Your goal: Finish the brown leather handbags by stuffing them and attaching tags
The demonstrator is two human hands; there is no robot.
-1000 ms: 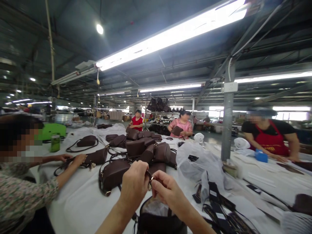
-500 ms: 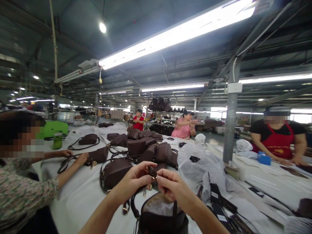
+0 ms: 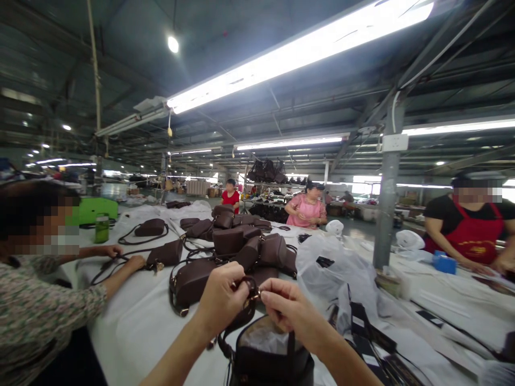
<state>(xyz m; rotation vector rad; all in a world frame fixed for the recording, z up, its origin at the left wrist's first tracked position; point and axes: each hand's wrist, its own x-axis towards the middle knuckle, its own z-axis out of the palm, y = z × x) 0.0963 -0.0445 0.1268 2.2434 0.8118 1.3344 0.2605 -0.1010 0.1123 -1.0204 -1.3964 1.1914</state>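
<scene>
Just above an open dark brown handbag (image 3: 273,367), my left hand (image 3: 224,295) is closed on a looped dark brown leather strap (image 3: 251,282). A small gold-coloured metal fitting (image 3: 256,295) shows at the strap's edge, between my two hands. Thumb and fingers of my right hand (image 3: 287,304) pinch at this fitting; its exact shape is too small to make out. Whitish stuffing (image 3: 263,341) shows inside the bag's mouth. Beyond my left hand lies a finished-looking brown handbag (image 3: 193,281) with its strap.
A pile of brown handbags (image 3: 229,241) covers the table's middle. At left, a co-worker's hand (image 3: 134,264) touches a bag strap. Clear plastic wrapping (image 3: 333,262) and black tags (image 3: 364,327) lie to the right, before a grey post (image 3: 387,214). Other people stand across the table.
My left hand has turned and curled around the strap, which now forms a loop. The gold charm that hung below is hidden. Across the table, the person in pink has lowered their arms.
</scene>
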